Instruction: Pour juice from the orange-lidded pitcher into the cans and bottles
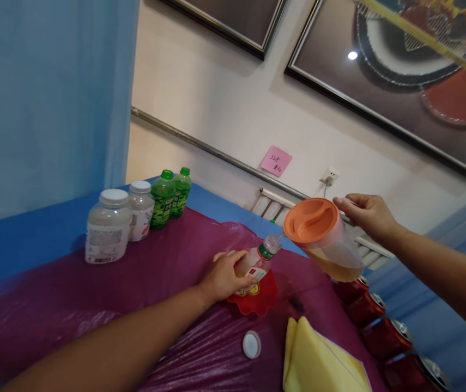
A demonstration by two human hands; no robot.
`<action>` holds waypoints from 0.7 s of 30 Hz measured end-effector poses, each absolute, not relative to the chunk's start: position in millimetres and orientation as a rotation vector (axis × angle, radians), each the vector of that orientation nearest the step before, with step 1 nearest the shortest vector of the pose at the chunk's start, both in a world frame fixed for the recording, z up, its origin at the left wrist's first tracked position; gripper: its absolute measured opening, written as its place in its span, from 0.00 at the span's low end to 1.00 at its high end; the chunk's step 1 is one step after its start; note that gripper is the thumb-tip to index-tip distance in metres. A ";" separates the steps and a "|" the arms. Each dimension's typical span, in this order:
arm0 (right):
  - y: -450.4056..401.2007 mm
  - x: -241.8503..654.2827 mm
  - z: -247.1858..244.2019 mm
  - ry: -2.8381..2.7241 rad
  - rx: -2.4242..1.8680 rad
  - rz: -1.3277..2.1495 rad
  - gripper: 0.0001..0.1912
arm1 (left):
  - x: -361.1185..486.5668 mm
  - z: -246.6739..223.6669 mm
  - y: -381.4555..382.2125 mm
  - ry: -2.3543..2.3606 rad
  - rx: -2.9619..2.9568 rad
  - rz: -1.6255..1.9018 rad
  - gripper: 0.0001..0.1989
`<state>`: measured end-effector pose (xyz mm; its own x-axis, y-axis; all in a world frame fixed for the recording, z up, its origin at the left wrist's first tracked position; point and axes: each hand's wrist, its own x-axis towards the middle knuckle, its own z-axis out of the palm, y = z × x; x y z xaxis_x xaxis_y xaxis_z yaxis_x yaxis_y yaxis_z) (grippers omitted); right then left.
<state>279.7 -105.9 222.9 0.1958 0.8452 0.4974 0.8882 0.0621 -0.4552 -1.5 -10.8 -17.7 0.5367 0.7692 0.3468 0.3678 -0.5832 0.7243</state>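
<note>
A: Behind the table (pixel 224 204), I see a pale wall (pixel 200 81) with a pink note (pixel 276 160), and a blue curtain (pixel 53 98) on the left. What stands along the edges?

B: Along the left edge there are two clear jars (pixel 108 231) with white lids, then two green bottles (pixel 163 204), close to the far left corner. Dark red cans (pixel 387 337) make a row along the right edge.

A: And the hands?

B: The left hand (pixel 227 275) is closed around a small bottle (pixel 253 264), which has no cap on its mouth. This bottle is above a red mat (pixel 266 299), between the left and right edges. The right hand (pixel 367 215) grips the handle of a pitcher (pixel 334 258) with an orange lid (pixel 310 220).

A: Is it pouring?

B: The pitcher is tipped, its spout just beside the bottle's mouth, with brownish liquid inside. If liquid runs, I cannot tell.

A: What lies toward the near edge?

B: A white cap (pixel 251 345) and, to its right, a folded yellow cloth (pixel 318 359).
</note>
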 end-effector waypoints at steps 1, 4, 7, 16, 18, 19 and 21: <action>-106.0 279.9 223.0 -1.631 -1.766 -0.077 0.34 | -1.5 -17.8 -10.7 0.914 2.191 0.888 0.32; -106.3 280.1 223.5 -1.628 -1.786 -0.091 0.34 | -1.5 -18.0 -10.8 0.916 2.195 0.882 0.32; -106.7 279.6 223.5 -1.626 -1.794 -0.109 0.34 | -1.6 -17.6 -11.2 0.913 2.194 0.879 0.33; -106.2 279.8 221.6 -1.629 -1.796 -0.099 0.34 | -2.1 -16.1 -11.5 0.909 2.188 0.877 0.34; -106.4 279.7 222.0 -1.635 -1.792 -0.095 0.35 | -2.1 -16.6 -11.4 0.908 2.189 0.870 0.34; -106.5 279.5 222.2 -1.636 -1.790 -0.094 0.35 | -2.0 -16.9 -11.4 0.908 2.188 0.866 0.34; -106.6 279.3 222.4 -1.635 -1.787 -0.090 0.35 | -1.9 -17.5 -11.4 0.912 2.186 0.862 0.35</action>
<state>279.3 -106.6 222.4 0.1999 0.8474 0.4919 0.8963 0.0447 -0.4412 -1.9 -11.4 -17.5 0.5506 0.7680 0.3271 0.3699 -0.5757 0.7292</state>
